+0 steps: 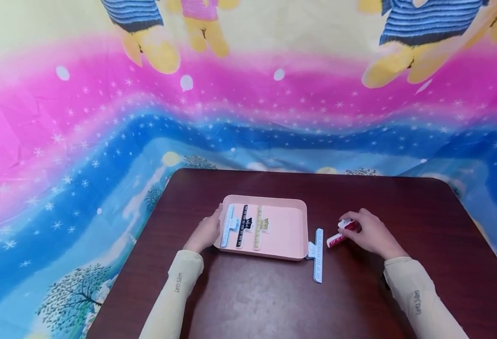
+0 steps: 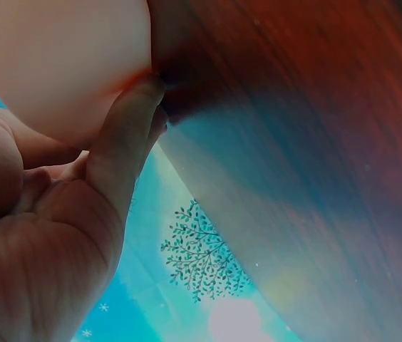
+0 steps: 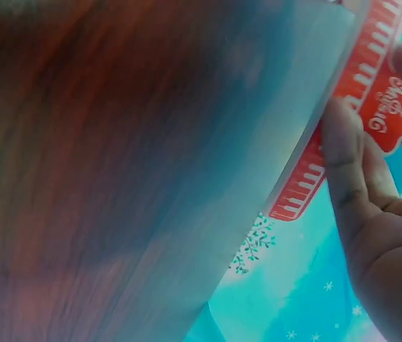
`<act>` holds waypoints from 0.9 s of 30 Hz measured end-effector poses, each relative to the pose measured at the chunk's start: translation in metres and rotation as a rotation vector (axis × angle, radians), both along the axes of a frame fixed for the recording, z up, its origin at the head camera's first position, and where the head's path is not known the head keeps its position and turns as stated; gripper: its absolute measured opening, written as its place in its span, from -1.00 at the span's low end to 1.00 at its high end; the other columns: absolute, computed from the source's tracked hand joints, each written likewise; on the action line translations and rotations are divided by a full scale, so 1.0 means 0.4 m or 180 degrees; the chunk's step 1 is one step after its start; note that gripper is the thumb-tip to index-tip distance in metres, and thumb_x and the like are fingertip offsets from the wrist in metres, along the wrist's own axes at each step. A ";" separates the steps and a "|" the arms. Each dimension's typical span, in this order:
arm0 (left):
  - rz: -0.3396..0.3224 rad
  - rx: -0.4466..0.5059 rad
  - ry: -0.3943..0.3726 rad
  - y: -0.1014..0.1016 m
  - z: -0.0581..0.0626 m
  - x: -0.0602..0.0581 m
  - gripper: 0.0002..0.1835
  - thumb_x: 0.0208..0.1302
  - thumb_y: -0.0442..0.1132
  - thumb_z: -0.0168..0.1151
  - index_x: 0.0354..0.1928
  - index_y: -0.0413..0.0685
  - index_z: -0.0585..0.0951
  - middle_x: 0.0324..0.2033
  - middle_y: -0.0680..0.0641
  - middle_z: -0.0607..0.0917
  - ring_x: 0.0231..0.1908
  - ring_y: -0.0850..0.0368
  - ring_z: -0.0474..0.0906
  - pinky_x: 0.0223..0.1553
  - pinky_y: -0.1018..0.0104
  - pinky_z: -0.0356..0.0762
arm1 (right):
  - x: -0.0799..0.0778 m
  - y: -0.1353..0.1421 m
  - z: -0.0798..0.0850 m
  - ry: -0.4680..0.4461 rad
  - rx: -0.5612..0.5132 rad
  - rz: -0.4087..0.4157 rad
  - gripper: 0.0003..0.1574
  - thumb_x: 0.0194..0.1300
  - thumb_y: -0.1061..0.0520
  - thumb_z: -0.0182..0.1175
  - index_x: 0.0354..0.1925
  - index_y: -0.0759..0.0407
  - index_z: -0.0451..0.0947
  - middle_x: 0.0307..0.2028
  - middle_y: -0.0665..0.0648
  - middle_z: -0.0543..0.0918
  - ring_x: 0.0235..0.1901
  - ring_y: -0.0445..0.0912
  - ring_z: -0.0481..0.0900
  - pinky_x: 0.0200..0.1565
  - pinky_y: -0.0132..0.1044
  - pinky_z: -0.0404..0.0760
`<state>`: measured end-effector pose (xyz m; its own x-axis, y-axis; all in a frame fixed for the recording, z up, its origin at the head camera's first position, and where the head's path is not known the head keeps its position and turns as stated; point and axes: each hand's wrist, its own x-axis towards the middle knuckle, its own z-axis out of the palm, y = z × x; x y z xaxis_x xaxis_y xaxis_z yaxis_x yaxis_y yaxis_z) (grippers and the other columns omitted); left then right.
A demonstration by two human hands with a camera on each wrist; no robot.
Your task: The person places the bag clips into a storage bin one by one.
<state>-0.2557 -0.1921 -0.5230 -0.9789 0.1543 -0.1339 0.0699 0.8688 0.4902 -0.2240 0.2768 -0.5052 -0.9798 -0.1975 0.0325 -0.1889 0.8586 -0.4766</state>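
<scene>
At the left side of a pink tray (image 1: 286, 235), my left hand (image 1: 207, 231) holds the rim, its thumb and fingers against the tray wall (image 2: 58, 64) in the left wrist view. Three piano-keyboard clips lie side by side in the tray: a blue clip (image 1: 228, 230), a black clip (image 1: 241, 228) and a gold clip (image 1: 258, 230). To the right of the tray, my right hand (image 1: 369, 233) pinches a red clip (image 1: 336, 240) with white keys; its red face (image 3: 390, 114) carries lettering in the right wrist view.
Another light-blue clip (image 1: 318, 263) lies on the dark wooden table (image 1: 248, 296), its handle at the tray's lower right corner. A patterned cloth (image 1: 240, 113) hangs behind the table and runs down past its left and right edges.
</scene>
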 end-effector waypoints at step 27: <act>0.0001 -0.0014 0.0069 0.002 -0.012 0.006 -0.36 0.64 -0.27 -0.13 0.65 -0.14 0.04 0.53 -0.27 0.32 0.45 -0.21 0.37 0.49 -0.09 0.30 | -0.003 0.023 0.025 -0.0433 -0.0626 -0.0291 -0.38 0.37 -0.32 0.32 -0.03 0.19 0.63 -0.43 0.12 0.69 -0.52 -0.06 0.63 -0.43 -0.26 0.69</act>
<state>-0.2533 -0.1912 -0.5280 -0.9816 0.1534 -0.1134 0.0801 0.8710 0.4847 -0.2252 0.2860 -0.4951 -0.9912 -0.1107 -0.0719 -0.0373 0.7575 -0.6517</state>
